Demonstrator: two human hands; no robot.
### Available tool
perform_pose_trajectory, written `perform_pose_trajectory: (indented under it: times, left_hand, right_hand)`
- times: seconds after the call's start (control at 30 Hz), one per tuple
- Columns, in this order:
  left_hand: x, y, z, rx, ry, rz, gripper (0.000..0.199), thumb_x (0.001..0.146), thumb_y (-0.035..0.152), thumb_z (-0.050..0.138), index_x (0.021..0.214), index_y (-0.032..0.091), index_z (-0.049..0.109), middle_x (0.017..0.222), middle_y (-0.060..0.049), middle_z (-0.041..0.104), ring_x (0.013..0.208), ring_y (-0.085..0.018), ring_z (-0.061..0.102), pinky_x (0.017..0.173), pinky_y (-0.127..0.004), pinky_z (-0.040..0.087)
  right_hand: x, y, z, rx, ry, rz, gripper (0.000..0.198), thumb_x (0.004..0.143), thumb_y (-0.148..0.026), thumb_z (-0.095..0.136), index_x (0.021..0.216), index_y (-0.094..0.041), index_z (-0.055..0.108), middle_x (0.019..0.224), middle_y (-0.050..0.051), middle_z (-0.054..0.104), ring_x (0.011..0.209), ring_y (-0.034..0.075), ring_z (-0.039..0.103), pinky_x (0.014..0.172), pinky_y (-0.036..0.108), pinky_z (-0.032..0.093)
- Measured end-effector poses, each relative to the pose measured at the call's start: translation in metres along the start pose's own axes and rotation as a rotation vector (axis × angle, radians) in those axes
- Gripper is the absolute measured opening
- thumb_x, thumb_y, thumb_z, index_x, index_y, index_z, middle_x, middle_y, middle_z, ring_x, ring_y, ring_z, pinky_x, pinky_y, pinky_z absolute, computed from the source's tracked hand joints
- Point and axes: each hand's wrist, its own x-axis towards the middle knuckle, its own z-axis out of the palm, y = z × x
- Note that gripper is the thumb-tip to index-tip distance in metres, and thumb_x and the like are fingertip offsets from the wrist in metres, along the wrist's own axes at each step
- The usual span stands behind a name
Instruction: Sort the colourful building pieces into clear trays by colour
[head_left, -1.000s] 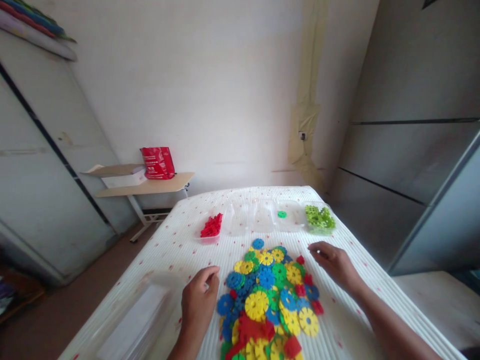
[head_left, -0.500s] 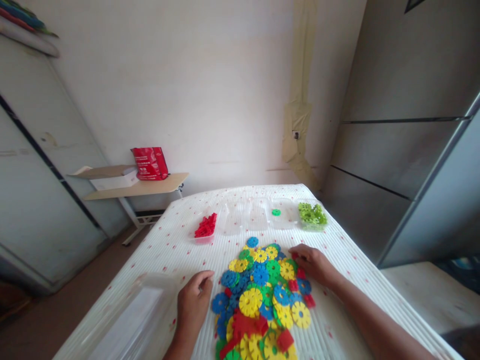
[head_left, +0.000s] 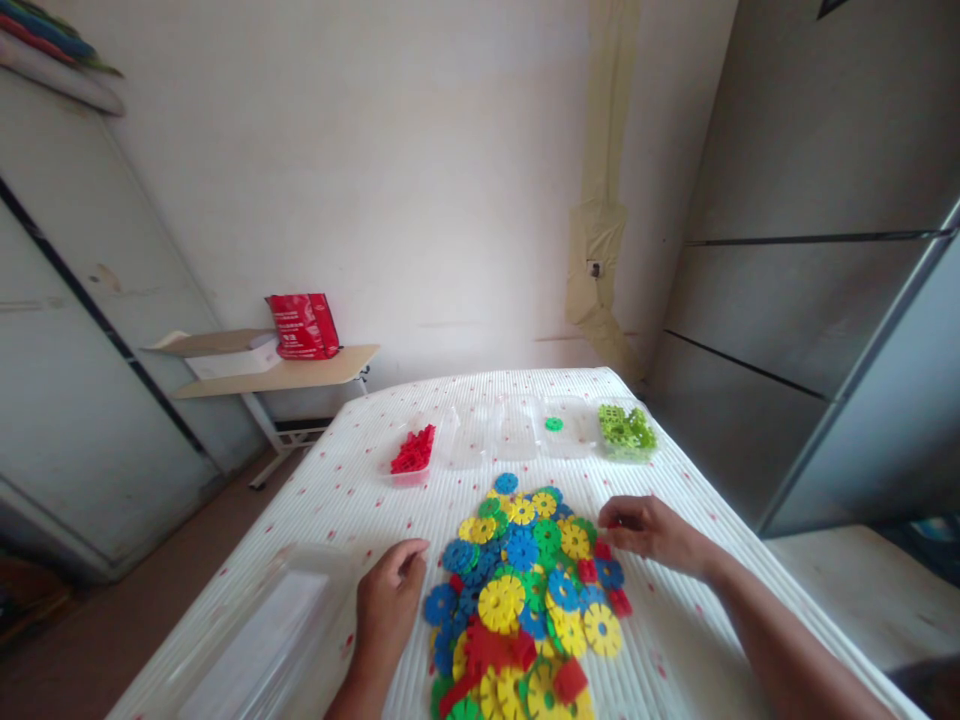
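A heap of flat notched plastic discs (head_left: 520, 548) in blue, yellow and green lies on the table in front of me, with several red plastic pieces (head_left: 570, 680) among them. My right hand (head_left: 645, 528) is at the heap's upper right edge, its fingers pinched on a small red plastic piece (head_left: 615, 525) that shows only in part. To the left of the heap, my left hand (head_left: 391, 592) rests on the cloth, loosely curled, with a gap between thumb and forefinger. Nothing shows in it; its palm side is hidden.
A clear divided box (head_left: 480, 460) stands behind the heap; red pieces (head_left: 413, 450) fill its left end, light green pieces (head_left: 627, 428) its right, and one green disc (head_left: 553, 424) lies between. A clear plastic lid or tray (head_left: 262, 630) lies front left.
My right hand has drawn back to the right, away from the heap, with the red piece between its fingers. The left hand has stayed in place.
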Motion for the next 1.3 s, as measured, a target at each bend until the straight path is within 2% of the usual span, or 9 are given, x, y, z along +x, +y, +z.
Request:
perform_pose_trajectory:
  times: [0.17,0.27,0.47,0.6,0.77,0.9,1.03,1.17,1.3]
  left_hand:
    - [0.0,-0.002,0.001,0.002,-0.023,-0.012,0.028,0.071,0.037,0.048,0.076,0.022,0.07,0.076,-0.002,0.074,0.071,-0.021,0.069,0.069,-0.03,0.055]
    - [0.0,-0.002,0.001,0.002,-0.026,-0.006,0.027,0.072,0.036,0.047,0.077,0.021,0.07,0.076,-0.003,0.074,0.071,-0.021,0.069,0.069,-0.03,0.055]
    - [-0.004,0.002,0.003,0.003,-0.001,0.083,0.024,0.075,0.028,0.046,0.079,0.02,0.069,0.077,-0.003,0.073,0.071,-0.018,0.068,0.068,-0.027,0.054]
    - [-0.008,0.008,0.005,0.02,-0.013,0.146,0.023,0.077,0.024,0.046,0.08,0.02,0.068,0.077,-0.002,0.072,0.07,-0.016,0.066,0.066,-0.025,0.052]
    - [-0.011,0.015,0.004,0.014,-0.054,0.18,0.021,0.079,0.021,0.045,0.079,0.02,0.067,0.077,-0.002,0.07,0.07,-0.016,0.065,0.066,-0.025,0.049]
    - [-0.013,0.021,0.001,-0.041,-0.122,0.217,0.021,0.081,0.02,0.045,0.082,0.019,0.066,0.08,-0.004,0.069,0.076,-0.016,0.064,0.069,-0.026,0.049]
    - [-0.015,0.025,0.0,-0.12,-0.194,0.249,0.021,0.082,0.018,0.045,0.084,0.018,0.066,0.082,-0.005,0.067,0.08,-0.016,0.062,0.074,-0.027,0.048]
    - [-0.017,0.032,0.0,-0.218,-0.261,0.276,0.022,0.083,0.021,0.047,0.093,0.018,0.066,0.089,-0.007,0.065,0.086,-0.017,0.061,0.078,-0.029,0.048]
    - [-0.022,0.046,0.003,-0.259,-0.304,0.304,0.023,0.081,0.024,0.051,0.098,0.019,0.066,0.096,-0.008,0.065,0.093,-0.02,0.059,0.085,-0.033,0.047]
  right_hand:
    - [0.002,0.001,0.012,-0.325,0.034,0.009,0.022,0.061,-0.016,0.062,0.082,-0.02,0.064,0.074,-0.001,0.061,0.063,0.013,0.052,0.053,0.021,0.038]
    - [0.003,0.001,0.016,-0.399,0.02,-0.019,0.019,0.061,-0.013,0.057,0.078,-0.02,0.064,0.077,0.0,0.062,0.065,0.013,0.054,0.055,0.021,0.039]
    - [0.005,0.004,0.013,-0.397,0.036,-0.079,0.008,0.074,-0.022,0.055,0.078,-0.02,0.063,0.071,0.0,0.061,0.062,0.014,0.053,0.054,0.023,0.039]
    - [0.006,-0.014,0.019,-0.313,0.048,-0.136,0.013,0.08,-0.027,0.053,0.086,-0.02,0.061,0.076,0.001,0.062,0.064,0.014,0.054,0.056,0.023,0.04]
    - [0.014,-0.053,0.048,-0.321,-0.037,-0.273,0.012,0.082,-0.027,0.05,0.086,-0.019,0.059,0.078,0.001,0.06,0.068,0.014,0.054,0.06,0.023,0.04]
    - [0.03,-0.071,0.075,-0.399,-0.103,-0.349,0.008,0.079,-0.024,0.054,0.085,-0.02,0.058,0.083,0.002,0.06,0.072,0.014,0.055,0.065,0.024,0.039]
    - [0.042,-0.072,0.093,-0.416,-0.136,-0.344,0.017,0.077,-0.025,0.057,0.093,-0.021,0.059,0.089,0.003,0.061,0.077,0.016,0.057,0.066,0.023,0.039]
    - [0.043,-0.067,0.098,-0.345,-0.136,-0.34,0.03,0.076,-0.026,0.059,0.105,-0.021,0.058,0.095,0.004,0.061,0.083,0.017,0.057,0.071,0.024,0.04]
    - [0.041,-0.065,0.099,-0.288,-0.131,-0.347,0.019,0.078,-0.022,0.055,0.096,-0.02,0.059,0.086,0.002,0.06,0.075,0.014,0.054,0.065,0.023,0.039]
